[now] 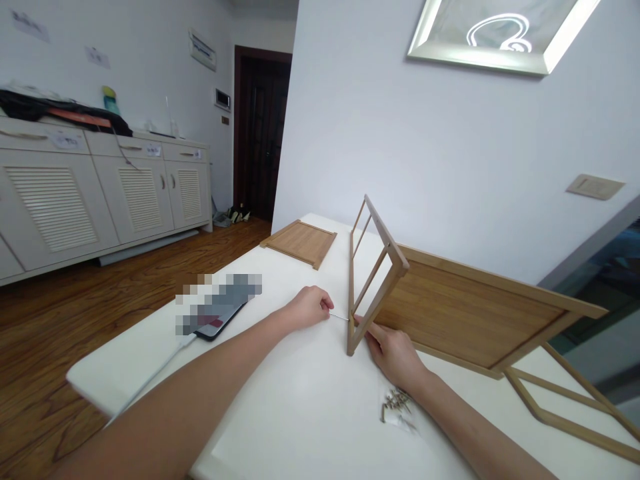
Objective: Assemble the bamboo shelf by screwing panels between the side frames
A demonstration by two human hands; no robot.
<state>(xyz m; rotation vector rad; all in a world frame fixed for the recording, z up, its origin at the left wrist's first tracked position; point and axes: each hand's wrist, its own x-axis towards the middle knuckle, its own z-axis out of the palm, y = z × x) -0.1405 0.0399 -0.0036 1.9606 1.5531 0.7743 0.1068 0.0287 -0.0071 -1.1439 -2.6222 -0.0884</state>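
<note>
My left hand (311, 308) is closed around one end of a thin metal rod (340, 317) that looks like a hex key; its grip end is hidden in my fingers. The rod's far end meets the lower part of a wooden frame (370, 313) with crossbars, standing tilted on the table. On the frame's other side, my right hand (397, 353) grips its lower edge, the index finger near the rod's tip. Directly behind the frame, a long wooden panel (460, 310) stands on edge. Close to my right wrist lies a clear bag of screws (397, 403).
The white table (280, 413) also carries a flat wooden panel (300, 243), a second slatted frame (560, 420) at right and a phone (220, 320) with a white cable (155, 377). A wall rises behind the table. White cabinets (145, 187) stand at left.
</note>
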